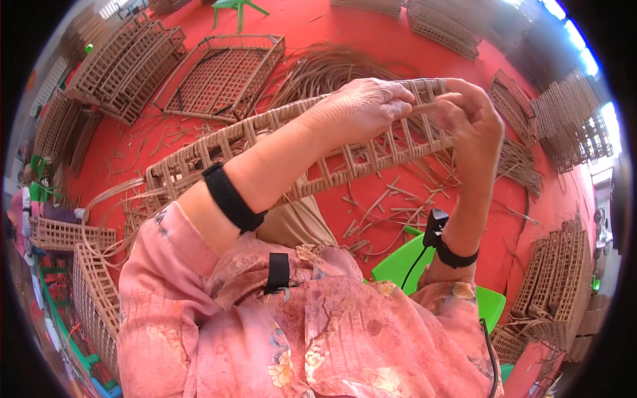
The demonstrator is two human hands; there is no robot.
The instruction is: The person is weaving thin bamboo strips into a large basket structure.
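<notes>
A long woven rattan lattice panel [219, 142] stretches across the middle of the view, held up in front of me. My left hand [368, 106] grips its upper rim near the right end. My right hand [472, 116] is right beside it, fingers pinching a thin rattan strip [424, 106] at the panel's rim. Both wrists wear black bands, and pink flowered sleeves cover my arms. Loose strip ends trail from the panel's left end [113, 196].
Finished lattice trays [225, 76] and stacked panels [123, 63] lie on the red floor. More stacks sit at the right [574, 123] and lower right [554, 292]. A bundle of rattan strips [325, 66] and offcuts [385, 205] litter the floor. A green plastic stool [401, 265] is below me.
</notes>
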